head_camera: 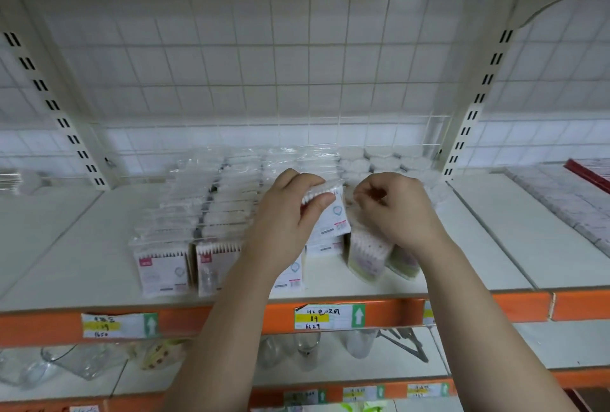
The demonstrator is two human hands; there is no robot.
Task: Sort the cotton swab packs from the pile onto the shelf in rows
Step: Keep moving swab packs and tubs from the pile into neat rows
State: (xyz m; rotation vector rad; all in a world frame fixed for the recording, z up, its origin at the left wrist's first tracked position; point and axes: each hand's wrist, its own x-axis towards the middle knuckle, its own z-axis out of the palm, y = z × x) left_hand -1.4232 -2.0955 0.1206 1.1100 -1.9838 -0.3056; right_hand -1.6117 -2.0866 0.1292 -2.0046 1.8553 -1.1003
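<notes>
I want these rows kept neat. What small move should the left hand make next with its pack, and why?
Probably set the clear-wrapped white cotton swab pack, gripped by the left hand, down upright into the row just below it: matching packs already stand there. The right hand seems to pinch a loose clear pack beside.

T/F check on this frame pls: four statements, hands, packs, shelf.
1. The left hand grips a swab pack. True.
2. The shelf edge is blue. False: it is orange.
3. Rows of packs stand on the shelf left of the held pack. True.
4. Books lie on the level below. False: the lower shelf holds glassware.
</notes>
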